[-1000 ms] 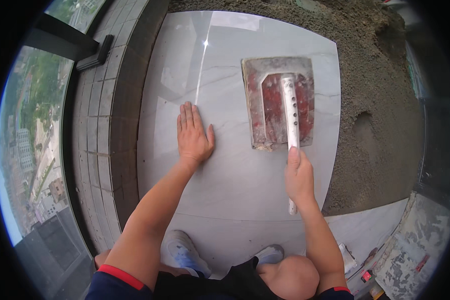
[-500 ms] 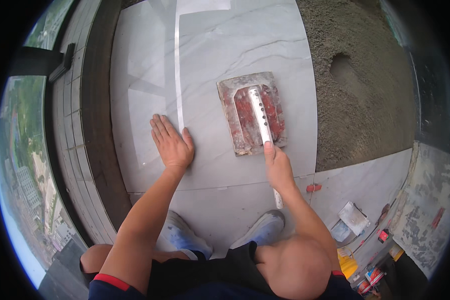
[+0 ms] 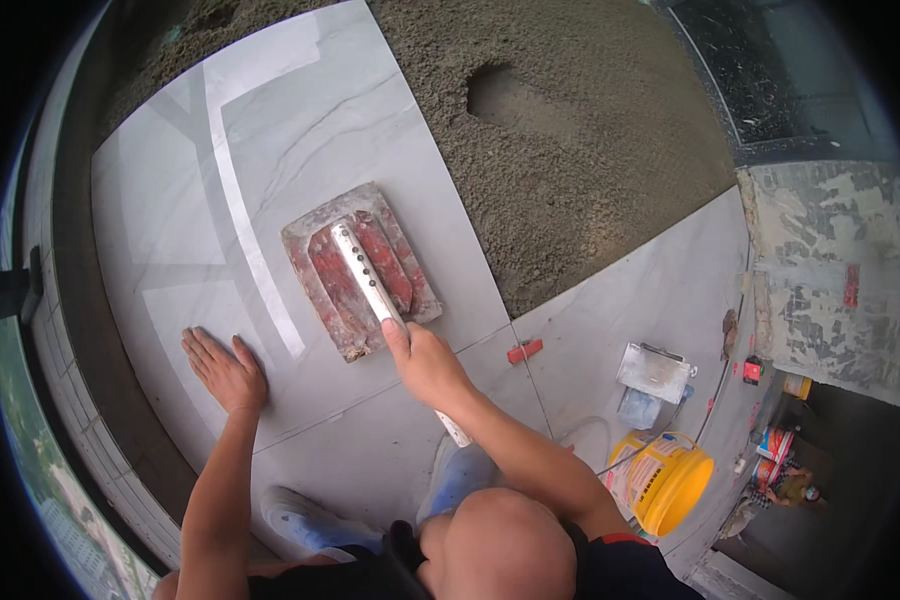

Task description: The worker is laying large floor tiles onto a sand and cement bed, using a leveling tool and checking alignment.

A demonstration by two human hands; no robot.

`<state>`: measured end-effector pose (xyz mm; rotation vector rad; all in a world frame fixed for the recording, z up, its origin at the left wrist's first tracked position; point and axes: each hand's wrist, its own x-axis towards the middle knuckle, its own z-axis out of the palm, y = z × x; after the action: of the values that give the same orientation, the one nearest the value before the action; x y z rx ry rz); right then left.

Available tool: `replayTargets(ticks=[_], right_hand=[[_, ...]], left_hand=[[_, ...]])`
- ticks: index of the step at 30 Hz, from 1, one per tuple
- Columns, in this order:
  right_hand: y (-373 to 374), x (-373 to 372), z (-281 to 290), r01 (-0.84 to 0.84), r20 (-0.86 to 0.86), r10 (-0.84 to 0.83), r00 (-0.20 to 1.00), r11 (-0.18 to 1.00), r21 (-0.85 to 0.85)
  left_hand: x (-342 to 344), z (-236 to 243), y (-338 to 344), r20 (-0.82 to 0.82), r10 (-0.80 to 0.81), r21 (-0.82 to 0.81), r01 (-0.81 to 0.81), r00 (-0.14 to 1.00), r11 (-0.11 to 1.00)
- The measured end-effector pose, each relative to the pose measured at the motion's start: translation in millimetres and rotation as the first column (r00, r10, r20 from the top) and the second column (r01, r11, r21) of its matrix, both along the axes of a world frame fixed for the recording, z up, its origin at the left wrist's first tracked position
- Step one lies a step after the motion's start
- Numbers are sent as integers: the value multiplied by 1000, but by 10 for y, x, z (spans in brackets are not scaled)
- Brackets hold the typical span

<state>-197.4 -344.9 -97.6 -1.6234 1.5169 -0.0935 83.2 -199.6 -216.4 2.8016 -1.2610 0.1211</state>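
Observation:
A large pale grey veined floor tile (image 3: 140, 220) lies in front of me. My left hand (image 3: 228, 376) rests flat on its lower left part, fingers stretched out and nothing held. Around the long, pale handle of a tile beater (image 3: 300, 225), my right hand (image 3: 428, 366) is closed, thumb along the top. The beater has a broad, worn rectangular head with red patches, and its bar handle has several holes. Its head appears to lie on the tile near the right edge; its underside is hidden.
Sandy mortar bed (image 3: 590, 150) with a hollow borders the tile's right. A red block (image 3: 525, 351) lies by the joint. Farther right are a metal trowel-like plate (image 3: 655, 372), a blue pad (image 3: 638, 408) and a yellow bucket (image 3: 675, 490). A ledge (image 3: 80, 290) runs along the left.
My view has turned to the right, so tile, beater and both hands appear farther left and the yellow bucket shows fully. My right hand keeps its grip; my left stays flat on the tile.

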Motion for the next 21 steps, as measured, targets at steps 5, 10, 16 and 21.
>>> replayTargets(ticks=[5, 10, 16, 21], right_hand=[[-71, -110, 1067, -65, 230, 26, 973, 985, 161], [260, -296, 373, 4, 81, -11, 997, 995, 95], [-148, 6, 620, -35, 190, -4, 982, 979, 201], [19, -229, 776, 15, 285, -55, 957, 990, 139]], left_hand=[[177, -4, 141, 58, 0, 0, 0, 998, 1000], [162, -52, 83, 74, -17, 6, 16, 997, 1000], [211, -82, 175, 79, -13, 25, 11, 997, 1000], [226, -7, 159, 95, -36, 37, 32, 995, 999]])
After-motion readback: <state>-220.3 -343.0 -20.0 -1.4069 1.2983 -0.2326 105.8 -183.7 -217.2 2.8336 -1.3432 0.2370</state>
